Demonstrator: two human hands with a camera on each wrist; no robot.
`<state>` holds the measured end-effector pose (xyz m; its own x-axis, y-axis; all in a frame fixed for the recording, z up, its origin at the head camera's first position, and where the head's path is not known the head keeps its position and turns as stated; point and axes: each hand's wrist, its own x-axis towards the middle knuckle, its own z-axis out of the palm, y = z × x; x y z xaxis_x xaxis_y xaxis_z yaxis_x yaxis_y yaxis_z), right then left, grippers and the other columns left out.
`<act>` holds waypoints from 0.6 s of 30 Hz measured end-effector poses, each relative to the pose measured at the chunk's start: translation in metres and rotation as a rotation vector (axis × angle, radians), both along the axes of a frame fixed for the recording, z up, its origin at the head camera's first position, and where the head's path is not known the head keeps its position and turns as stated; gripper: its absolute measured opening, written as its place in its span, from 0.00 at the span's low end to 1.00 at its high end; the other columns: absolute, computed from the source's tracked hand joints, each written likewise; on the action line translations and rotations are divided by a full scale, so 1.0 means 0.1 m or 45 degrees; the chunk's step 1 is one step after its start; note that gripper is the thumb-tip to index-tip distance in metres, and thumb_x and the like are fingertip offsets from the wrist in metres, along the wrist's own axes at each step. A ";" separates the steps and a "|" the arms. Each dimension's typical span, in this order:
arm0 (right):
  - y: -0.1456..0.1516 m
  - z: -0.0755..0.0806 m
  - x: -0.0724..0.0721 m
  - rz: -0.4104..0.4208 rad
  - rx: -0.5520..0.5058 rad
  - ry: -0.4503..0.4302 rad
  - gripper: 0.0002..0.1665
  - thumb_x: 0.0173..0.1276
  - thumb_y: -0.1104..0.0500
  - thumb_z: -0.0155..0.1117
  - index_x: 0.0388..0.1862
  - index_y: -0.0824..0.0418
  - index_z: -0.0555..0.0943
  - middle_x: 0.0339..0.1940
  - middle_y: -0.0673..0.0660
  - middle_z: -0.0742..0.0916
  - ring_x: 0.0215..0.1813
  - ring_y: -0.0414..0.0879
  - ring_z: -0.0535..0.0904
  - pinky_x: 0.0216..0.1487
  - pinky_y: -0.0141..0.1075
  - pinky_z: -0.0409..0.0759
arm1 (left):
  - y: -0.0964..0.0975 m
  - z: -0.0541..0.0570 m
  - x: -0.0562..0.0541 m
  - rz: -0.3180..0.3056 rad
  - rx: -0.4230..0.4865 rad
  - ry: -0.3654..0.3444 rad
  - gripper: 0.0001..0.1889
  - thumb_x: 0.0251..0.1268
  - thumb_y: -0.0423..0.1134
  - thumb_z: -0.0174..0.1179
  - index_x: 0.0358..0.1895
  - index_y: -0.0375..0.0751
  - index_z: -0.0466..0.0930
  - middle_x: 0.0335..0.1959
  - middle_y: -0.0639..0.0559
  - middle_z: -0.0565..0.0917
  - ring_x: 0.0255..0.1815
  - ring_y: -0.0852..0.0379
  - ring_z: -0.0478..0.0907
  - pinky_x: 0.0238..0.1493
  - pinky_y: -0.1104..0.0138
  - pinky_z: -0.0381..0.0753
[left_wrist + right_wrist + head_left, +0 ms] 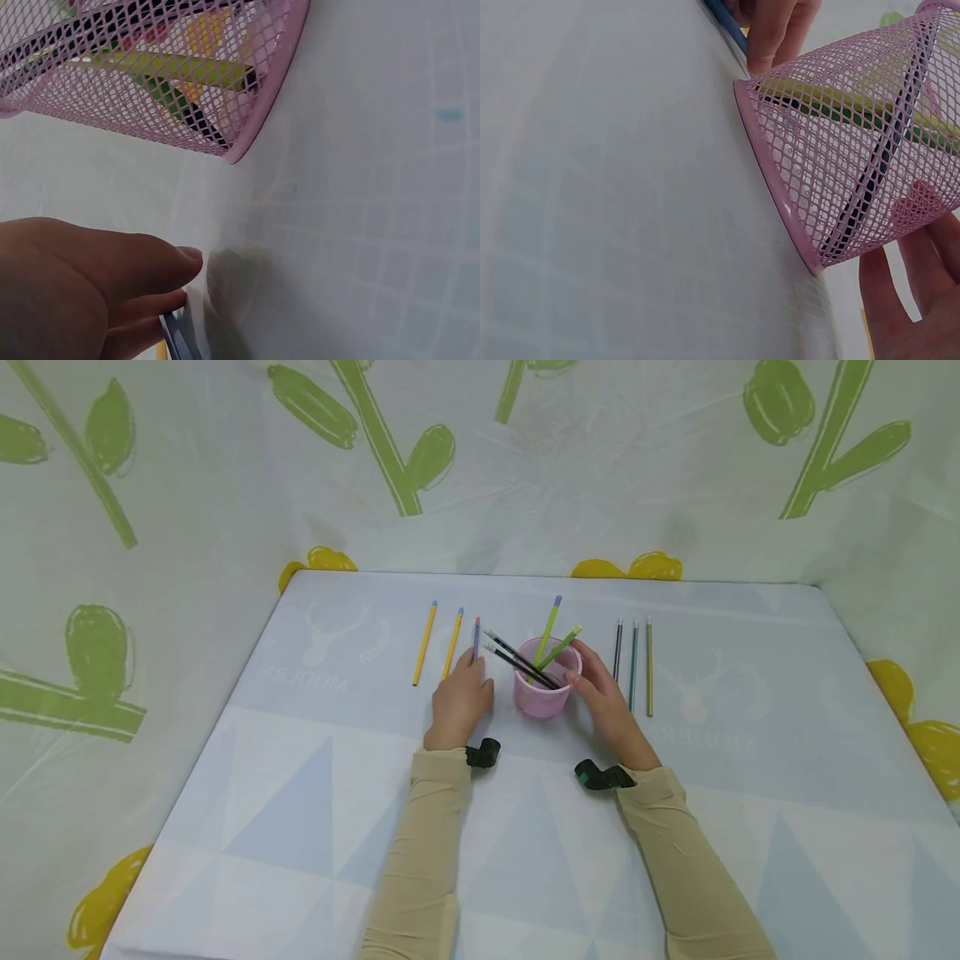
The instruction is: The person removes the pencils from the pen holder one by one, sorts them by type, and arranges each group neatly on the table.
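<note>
Pink mesh cup (542, 703) stands within the grip of the right hand (609, 706), thumb and fingers around its wall. Left hand (459, 702) touches the purple pencil (476, 639) at its fingertips, thumb spread apart. Caution: one-sided contact may let the pencil roll; black pencils (512, 651) leaning toward that hand may catch it

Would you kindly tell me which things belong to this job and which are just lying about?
Likely job:
pink mesh cup, held by right hand
green pencils, black pencils inside
purple pencil, touched by left hand

Perhaps lying about:
yellow pencils
dark pencil, teal pencil, gold pencil
</note>
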<state>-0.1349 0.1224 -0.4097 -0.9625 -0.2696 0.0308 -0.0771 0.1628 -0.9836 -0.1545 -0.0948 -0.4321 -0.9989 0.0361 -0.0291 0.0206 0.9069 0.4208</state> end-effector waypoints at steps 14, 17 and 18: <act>0.00 0.01 -0.02 0.034 -0.014 0.008 0.30 0.70 0.56 0.45 0.70 0.50 0.53 0.69 0.50 0.58 0.68 0.44 0.53 0.65 0.45 0.53 | -0.01 0.00 -0.04 0.111 -0.045 0.113 0.22 0.60 0.45 0.54 0.58 0.44 0.71 0.67 0.56 0.59 0.43 0.47 0.77 0.30 0.57 0.76; 0.03 0.00 -0.02 0.018 0.010 0.004 0.30 0.70 0.53 0.46 0.70 0.49 0.53 0.69 0.49 0.58 0.68 0.43 0.53 0.65 0.44 0.53 | 0.02 0.03 -0.04 0.124 -0.052 0.149 0.21 0.58 0.44 0.56 0.56 0.44 0.74 0.67 0.57 0.59 0.41 0.47 0.77 0.28 0.58 0.75; 0.04 -0.01 -0.02 0.011 0.010 -0.001 0.30 0.70 0.52 0.46 0.69 0.49 0.53 0.69 0.49 0.58 0.68 0.43 0.53 0.65 0.45 0.53 | 0.03 0.04 -0.04 0.125 -0.051 0.150 0.21 0.58 0.44 0.57 0.55 0.44 0.74 0.67 0.58 0.59 0.41 0.48 0.77 0.28 0.58 0.75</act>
<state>-0.1371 0.1260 -0.4107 -0.9601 -0.2784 0.0277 -0.0777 0.1700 -0.9824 -0.1585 -0.0919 -0.4278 -0.9942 -0.0608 0.0892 -0.0220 0.9230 0.3841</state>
